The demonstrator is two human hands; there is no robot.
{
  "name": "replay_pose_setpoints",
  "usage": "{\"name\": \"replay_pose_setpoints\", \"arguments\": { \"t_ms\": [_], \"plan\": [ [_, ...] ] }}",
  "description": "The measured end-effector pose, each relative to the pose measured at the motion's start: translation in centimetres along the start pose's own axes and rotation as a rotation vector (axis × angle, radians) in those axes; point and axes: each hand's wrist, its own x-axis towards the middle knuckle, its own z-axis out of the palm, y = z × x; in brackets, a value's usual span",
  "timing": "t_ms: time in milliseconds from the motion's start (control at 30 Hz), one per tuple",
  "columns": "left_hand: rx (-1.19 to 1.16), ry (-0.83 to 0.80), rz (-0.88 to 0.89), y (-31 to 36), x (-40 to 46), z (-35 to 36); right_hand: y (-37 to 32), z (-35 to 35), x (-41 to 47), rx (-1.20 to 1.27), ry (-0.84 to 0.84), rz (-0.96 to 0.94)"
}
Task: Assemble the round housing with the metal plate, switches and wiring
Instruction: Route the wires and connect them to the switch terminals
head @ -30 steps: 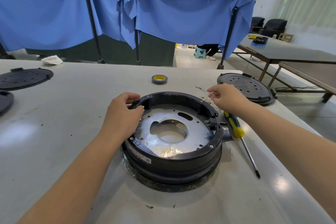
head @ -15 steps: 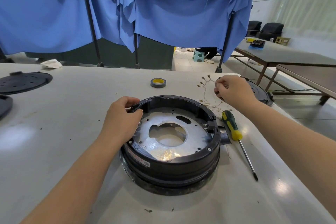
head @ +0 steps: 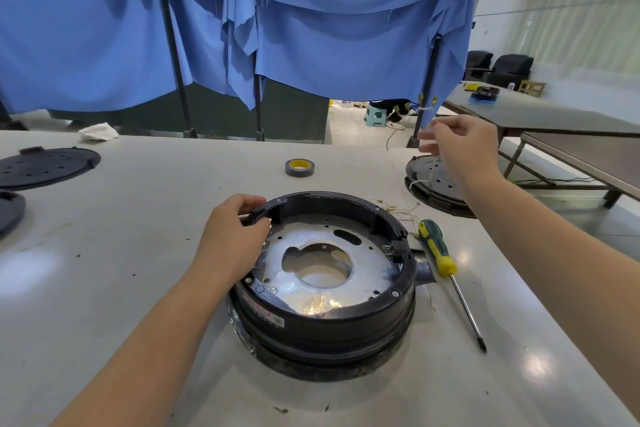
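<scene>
The round black housing [head: 323, 288] sits near the middle of the tabletop [head: 138, 253], toward its near edge, with the metal plate [head: 329, 263] lying flat inside it. The left hand [head: 235, 236] is closed on the housing's far-left rim, fingers curled over the edge. The right hand [head: 457, 146] is raised above the tabletop's right side, its fingers pinched on thin pale wiring [head: 424, 111] that trails down toward more loose wires [head: 398, 208] just beside the housing's right rim. A screwdriver [head: 446, 270] with a green and yellow handle lies just right of the housing, tip pointing to the near edge. A tape roll [head: 299, 167] lies beyond the housing. Black perforated discs rest at the right edge [head: 433, 184] and the left edge [head: 45, 166].
</scene>
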Motion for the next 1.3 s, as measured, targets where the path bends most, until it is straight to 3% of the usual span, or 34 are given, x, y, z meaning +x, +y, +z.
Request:
{"name": "replay_pose_setpoints", "arguments": {
  "t_ms": [133,333,500,600,767,967,1067,1200,1300],
  "plan": [
    [-0.011,-0.001,-0.006,-0.1,0.1,0.0,-3.1,0.0,-1.9,-0.037,-0.033,-0.207],
    [-0.017,-0.014,0.001,0.0,0.1,0.2,-6.2,1.4,-8.1,-0.492,-0.190,-0.757],
    [-0.038,-0.006,0.006,0.0,0.1,0.1,-5.9,3.4,-12.7,-0.753,-0.537,-0.923],
    [-0.060,-0.004,0.000,0.2,0.1,0.2,-4.7,4.1,-13.8,-0.847,-0.704,-0.842],
    [-0.028,-0.013,0.007,0.3,0.0,0.2,-3.9,4.9,-14.2,-0.804,-0.957,-0.472],
    [-0.026,-0.008,0.002,0.4,-0.1,0.1,-3.8,5.4,-14.4,-0.746,-1.123,-0.310],
    [-0.036,0.000,-0.002,0.4,-0.1,0.2,-3.6,5.8,-14.3,-0.686,-1.121,-0.200],
    [-0.053,0.015,-0.024,0.5,-0.3,0.5,-3.2,6.5,-13.3,-0.654,-0.996,-0.046],
    [-0.049,0.010,-0.036,0.5,-0.6,0.8,-3.1,6.9,-12.3,-0.646,-0.880,-0.037]
  ]
}}
